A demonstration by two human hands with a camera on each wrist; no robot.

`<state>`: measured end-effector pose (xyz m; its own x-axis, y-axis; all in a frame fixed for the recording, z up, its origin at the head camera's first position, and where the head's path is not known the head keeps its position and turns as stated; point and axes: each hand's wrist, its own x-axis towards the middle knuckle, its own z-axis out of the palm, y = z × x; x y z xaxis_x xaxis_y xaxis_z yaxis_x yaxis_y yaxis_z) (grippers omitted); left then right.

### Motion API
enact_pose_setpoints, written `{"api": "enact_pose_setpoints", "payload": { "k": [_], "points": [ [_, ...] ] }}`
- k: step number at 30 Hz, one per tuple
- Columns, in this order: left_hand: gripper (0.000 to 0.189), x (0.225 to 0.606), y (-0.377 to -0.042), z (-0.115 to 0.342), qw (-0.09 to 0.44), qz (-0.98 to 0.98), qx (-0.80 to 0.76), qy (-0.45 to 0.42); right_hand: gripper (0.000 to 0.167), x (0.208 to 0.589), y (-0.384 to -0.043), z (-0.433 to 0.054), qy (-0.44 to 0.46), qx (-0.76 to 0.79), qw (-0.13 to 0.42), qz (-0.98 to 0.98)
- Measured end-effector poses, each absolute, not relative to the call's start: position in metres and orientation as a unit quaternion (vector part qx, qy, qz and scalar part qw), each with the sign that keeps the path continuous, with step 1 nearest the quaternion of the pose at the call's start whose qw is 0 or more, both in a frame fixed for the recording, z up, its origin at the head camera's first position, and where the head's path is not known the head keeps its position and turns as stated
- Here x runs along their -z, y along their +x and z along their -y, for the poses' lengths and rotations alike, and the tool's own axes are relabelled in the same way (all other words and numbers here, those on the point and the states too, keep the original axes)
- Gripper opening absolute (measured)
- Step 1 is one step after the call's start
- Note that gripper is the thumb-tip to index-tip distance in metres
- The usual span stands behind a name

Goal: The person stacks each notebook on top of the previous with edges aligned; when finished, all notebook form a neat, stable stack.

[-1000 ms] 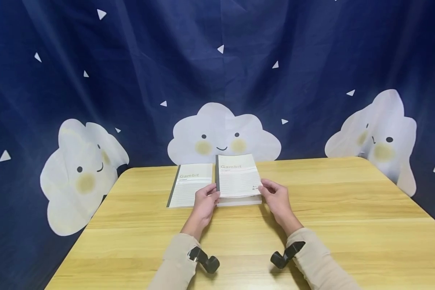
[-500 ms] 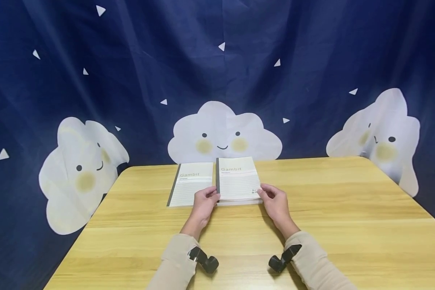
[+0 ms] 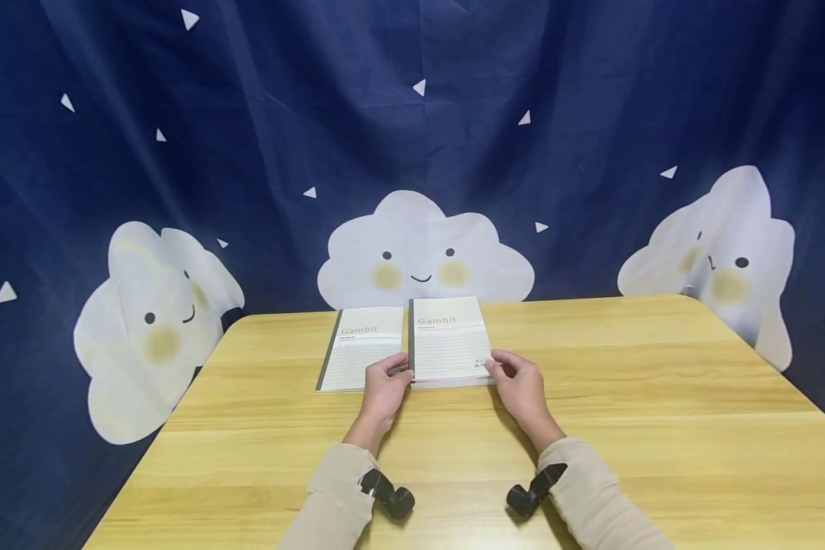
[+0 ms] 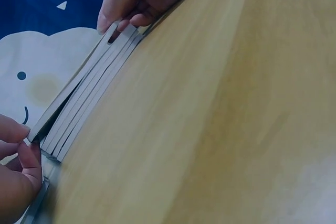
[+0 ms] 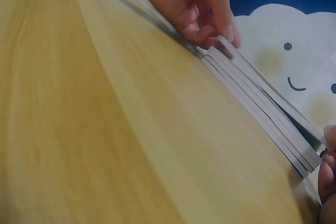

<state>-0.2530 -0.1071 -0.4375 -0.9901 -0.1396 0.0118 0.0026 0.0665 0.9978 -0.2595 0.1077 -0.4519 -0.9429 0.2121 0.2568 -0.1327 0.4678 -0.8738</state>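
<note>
A cream notebook [image 3: 448, 336] marked "Gambit", with a dark spine along its left side, lies on a stack of similar notebooks [image 4: 90, 103]. Its near edge is raised slightly, leaving a narrow dark gap above the stack in both wrist views. My left hand [image 3: 385, 389] pinches the near left corner between thumb and fingers. At the near right corner, my right hand [image 3: 522, 388] pinches the same notebook. Another Gambit notebook [image 3: 366, 344] lies flat just left of the stack, partly hidden behind my left hand.
The pale wooden table [image 3: 632, 451] has its far edge close behind the notebooks. A dark blue curtain [image 3: 577, 92] with smiling clouds and white triangles hangs beyond it. Black wrist cameras [image 3: 388, 495] are strapped over both beige sleeves [image 3: 598, 489].
The top notebook's near edge has come down toward the stack, narrowing the gap beneath it. Both hands keep their pinch and have shifted only slightly.
</note>
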Motion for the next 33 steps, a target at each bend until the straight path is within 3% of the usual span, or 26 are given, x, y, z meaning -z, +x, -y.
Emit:
{"api": "enact_pose_setpoints", "payload": {
  "k": [33],
  "points": [
    [0.034, 0.4357, -0.2492, 0.1046, 0.038, 0.777, 0.626, 0.051, 0.027, 0.4525, -0.2557, -0.1082, -0.009, -0.482, 0.187, 0.856]
  ]
}}
